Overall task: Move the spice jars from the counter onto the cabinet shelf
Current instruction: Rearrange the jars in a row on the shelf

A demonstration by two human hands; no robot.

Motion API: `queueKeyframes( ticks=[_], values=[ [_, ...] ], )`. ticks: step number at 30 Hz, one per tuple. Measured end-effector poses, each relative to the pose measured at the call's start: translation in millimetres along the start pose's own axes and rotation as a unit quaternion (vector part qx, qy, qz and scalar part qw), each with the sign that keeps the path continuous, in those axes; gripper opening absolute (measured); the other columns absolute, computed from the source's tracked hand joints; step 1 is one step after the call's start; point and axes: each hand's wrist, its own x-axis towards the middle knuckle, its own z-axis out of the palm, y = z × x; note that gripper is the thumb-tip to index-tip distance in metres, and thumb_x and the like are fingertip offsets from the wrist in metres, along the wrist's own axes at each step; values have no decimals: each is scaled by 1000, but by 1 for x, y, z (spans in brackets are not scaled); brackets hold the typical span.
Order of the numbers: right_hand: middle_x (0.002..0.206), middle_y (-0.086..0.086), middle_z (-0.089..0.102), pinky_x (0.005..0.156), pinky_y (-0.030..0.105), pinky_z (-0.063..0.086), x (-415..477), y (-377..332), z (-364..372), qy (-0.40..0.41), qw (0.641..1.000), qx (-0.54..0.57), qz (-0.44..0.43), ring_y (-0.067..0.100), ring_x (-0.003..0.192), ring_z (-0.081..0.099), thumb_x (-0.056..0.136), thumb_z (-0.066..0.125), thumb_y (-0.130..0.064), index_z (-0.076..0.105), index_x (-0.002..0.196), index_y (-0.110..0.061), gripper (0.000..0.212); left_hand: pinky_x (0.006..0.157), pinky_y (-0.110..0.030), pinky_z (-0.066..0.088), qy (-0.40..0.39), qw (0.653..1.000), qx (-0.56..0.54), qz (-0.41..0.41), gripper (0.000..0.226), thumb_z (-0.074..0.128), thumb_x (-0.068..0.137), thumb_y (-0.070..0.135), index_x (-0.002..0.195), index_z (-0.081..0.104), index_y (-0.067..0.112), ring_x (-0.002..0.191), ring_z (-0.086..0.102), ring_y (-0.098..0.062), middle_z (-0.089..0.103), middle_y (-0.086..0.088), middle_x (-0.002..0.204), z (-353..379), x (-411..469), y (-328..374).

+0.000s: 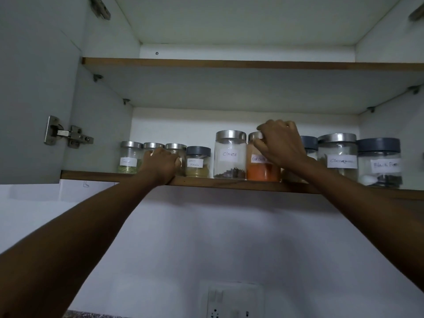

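A row of labelled glass spice jars stands on the lower cabinet shelf point(206, 182). My left hand point(161, 165) wraps a small steel-lidded jar point(180, 157) near the left end, between two similar small jars point(129, 157) and a grey-lidded masala jar point(198, 161). My right hand point(281, 144) grips the red chilli jar point(261, 172), orange powder inside, beside the tall cloves jar point(230, 154). To the right stand a partly hidden grey-lidded jar point(309, 144), a cinnamon jar point(338, 156) and a black pepper jar point(379, 161).
The cabinet door point(34, 88) hangs open at the left with its hinge point(68, 134) showing. An upper shelf point(229, 64) sits above with nothing seen on it. A white wall with a socket plate point(234, 301) is below; a speckled counter corner point(91, 314) shows at the bottom.
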Motion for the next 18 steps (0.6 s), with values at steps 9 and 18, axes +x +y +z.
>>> queueKeyframes(
  ticks=[9,18],
  values=[
    [101,11,59,68,32,38,-2,-8,-7,-52,998,20,9,26,92,53,84,54,-33,58,105,-3,37,99,-39,36,139,982,-57,118,49,46,93,21,141,38,12,115,52,-27,54,-10,132,-25,4,56],
    [100,9,58,65,29,32,8,-2,-20,-122,992,21,-16,24,90,52,78,60,-34,57,105,-6,39,110,-58,-13,87,986,-25,140,64,45,85,65,132,51,22,145,9,-24,14,-6,158,-65,38,106]
  ],
)
